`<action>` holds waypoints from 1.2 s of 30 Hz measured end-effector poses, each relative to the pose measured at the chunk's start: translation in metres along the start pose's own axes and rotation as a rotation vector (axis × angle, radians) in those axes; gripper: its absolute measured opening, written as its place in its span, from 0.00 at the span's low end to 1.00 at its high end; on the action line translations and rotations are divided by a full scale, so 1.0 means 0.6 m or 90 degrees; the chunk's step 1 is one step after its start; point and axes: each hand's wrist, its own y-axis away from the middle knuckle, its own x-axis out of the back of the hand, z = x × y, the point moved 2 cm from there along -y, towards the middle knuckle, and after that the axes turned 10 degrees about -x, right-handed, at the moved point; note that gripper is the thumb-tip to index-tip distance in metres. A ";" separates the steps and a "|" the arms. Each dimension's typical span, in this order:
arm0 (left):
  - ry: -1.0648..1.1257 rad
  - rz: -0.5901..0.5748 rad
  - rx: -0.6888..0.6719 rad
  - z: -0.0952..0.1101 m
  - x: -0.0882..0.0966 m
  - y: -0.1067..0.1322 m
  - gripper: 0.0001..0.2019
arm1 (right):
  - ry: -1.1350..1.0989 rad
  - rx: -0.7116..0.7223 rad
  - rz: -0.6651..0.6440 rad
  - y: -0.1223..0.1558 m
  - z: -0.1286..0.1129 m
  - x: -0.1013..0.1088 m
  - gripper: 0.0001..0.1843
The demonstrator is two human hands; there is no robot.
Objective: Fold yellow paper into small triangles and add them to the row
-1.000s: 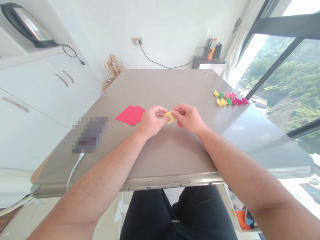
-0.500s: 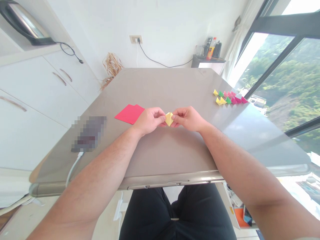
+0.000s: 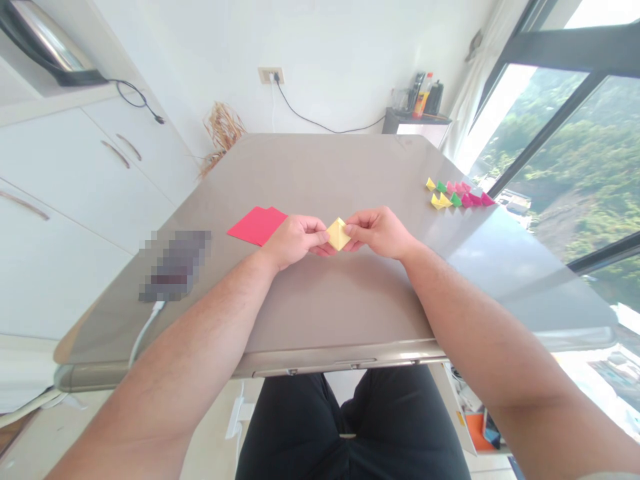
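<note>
Between my two hands is a small piece of folded yellow paper (image 3: 339,235), a diamond with a crease down its middle. My left hand (image 3: 299,239) pinches its left corner between thumb and fingers. On the opposite corner, my right hand (image 3: 379,233) grips with the thumb on top. The fingers under the paper are partly hidden. Just left of my left hand lie red paper sheets (image 3: 255,225), overlapping and flat on the grey table (image 3: 330,173).
Folded paper pieces (image 3: 456,200) in yellow, green, pink and magenta stand in two rows at the table's right edge. A pixelated dark device (image 3: 175,267) with a white cable (image 3: 145,331) lies on the left. A window (image 3: 565,147) borders the right side.
The yellow paper now shows a wider, flatter diamond face than before. My hands have moved slightly apart, still pinching it. The view has shifted a little.
</note>
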 end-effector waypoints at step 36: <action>-0.092 0.196 -0.153 0.005 -0.028 0.000 0.11 | 0.035 0.073 0.159 0.002 -0.001 -0.027 0.18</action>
